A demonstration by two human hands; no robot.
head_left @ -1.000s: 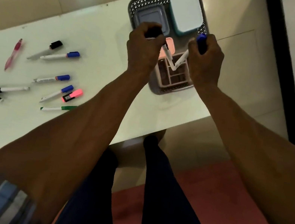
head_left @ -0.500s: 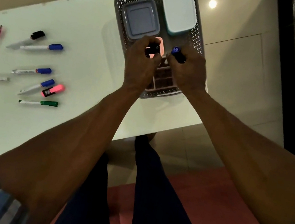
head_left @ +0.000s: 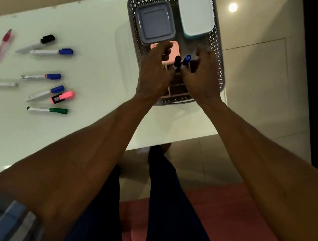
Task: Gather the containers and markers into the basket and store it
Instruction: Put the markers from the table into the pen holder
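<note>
A grey perforated basket [head_left: 219, 52] stands at the table's right end. It holds a grey lidded container [head_left: 154, 23], a white container with a teal base [head_left: 195, 10] and a pink divided organizer [head_left: 178, 90]. A black-capped marker [head_left: 177, 61] and a blue-capped marker [head_left: 187, 59] stand upright in the organizer, between my hands. My left hand [head_left: 155, 70] hovers just left of them with loosely curled fingers around nothing. My right hand [head_left: 203, 77] is just right of them, fingers spread. Several loose markers, such as a blue-capped marker [head_left: 51, 52] and a green-capped marker [head_left: 47, 109], lie at the left.
The white table [head_left: 95, 45] ends just right of the basket and near my legs. A pink highlighter [head_left: 62, 97] and a pink pen [head_left: 1, 46] lie among the loose markers. Beyond the table is tiled floor, with a red mat [head_left: 220, 226] below.
Both markers went down into the organizer and my hands came off them. The fingers have opened, and the markers now stand free between the hands.
</note>
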